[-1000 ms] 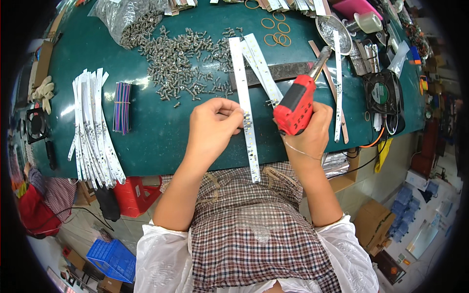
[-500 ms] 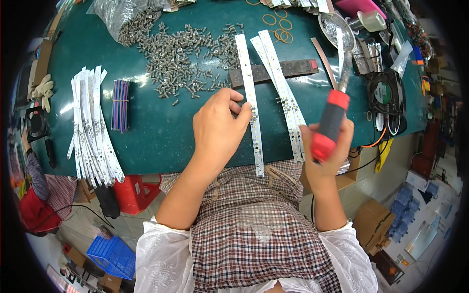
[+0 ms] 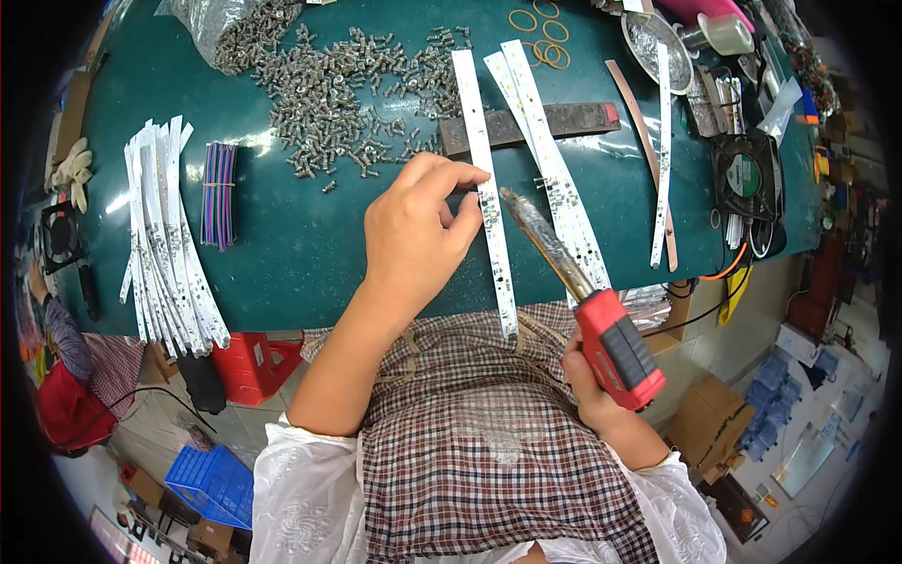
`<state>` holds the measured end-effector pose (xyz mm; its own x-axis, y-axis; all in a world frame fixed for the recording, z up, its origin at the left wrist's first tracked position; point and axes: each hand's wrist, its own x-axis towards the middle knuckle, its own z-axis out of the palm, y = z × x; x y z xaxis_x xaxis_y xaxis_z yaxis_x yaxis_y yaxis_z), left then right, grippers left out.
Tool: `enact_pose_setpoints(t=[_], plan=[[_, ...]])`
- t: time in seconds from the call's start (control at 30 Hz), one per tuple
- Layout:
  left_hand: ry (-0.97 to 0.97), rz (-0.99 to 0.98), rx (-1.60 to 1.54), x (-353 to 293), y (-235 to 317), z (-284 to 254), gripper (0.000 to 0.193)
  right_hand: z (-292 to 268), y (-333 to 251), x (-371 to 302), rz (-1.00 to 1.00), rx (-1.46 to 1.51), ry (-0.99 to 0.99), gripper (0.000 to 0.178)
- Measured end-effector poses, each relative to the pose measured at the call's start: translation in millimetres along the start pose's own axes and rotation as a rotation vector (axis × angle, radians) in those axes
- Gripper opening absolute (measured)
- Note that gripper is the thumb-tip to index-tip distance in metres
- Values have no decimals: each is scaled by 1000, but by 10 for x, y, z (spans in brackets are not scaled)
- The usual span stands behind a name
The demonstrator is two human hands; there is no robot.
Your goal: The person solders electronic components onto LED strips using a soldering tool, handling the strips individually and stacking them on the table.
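Slightly left of the middle, the thumb and curled forefinger of my left hand [image 3: 413,226] close at the left edge of a narrow white LED strip [image 3: 481,141]. That strip lies across a dark bar [image 3: 526,129]. My right hand [image 3: 601,409] grips a soldering iron [image 3: 615,348] by its red and black handle. The iron's metal tip points away to the upper left, just right of the strip. A couple more LED strips [image 3: 554,160] lie crossed over the bar, partly behind the iron. Much of my right hand's fingers is hidden by the handle.
Many small metal connectors [image 3: 329,103] are heaped at the back. At left are a pile of LED strips [image 3: 169,235] and a bundle of coloured wires [image 3: 219,197]. A small fan [image 3: 747,179], a metal dish [image 3: 653,56] and rubber bands [image 3: 554,54] are at the right and back.
My right hand has come down toward my body. The soldering iron has swung from pointing away at the right to pointing up-left beside the strip. My left hand stays by the strip.
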<state>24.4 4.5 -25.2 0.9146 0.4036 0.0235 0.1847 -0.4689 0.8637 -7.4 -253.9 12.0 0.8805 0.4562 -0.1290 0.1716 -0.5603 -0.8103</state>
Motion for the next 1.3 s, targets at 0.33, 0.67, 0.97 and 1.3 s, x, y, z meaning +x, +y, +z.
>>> enact_pose_setpoints(t=[0.33,0.67,0.97,1.3], plan=[[4,-12,1,4,-19,-5,19,114,-7,89,63,106,-27,25],[4,-7,-26,7,-40,12,24,138,-30,144,90,141,-50,24],[13,-15,-5,3,-24,17,23,142,-59,173,22,69,-47,22],[2,-18,-20,27,-4,24,18,-168,57,7,24,-46,11,21]])
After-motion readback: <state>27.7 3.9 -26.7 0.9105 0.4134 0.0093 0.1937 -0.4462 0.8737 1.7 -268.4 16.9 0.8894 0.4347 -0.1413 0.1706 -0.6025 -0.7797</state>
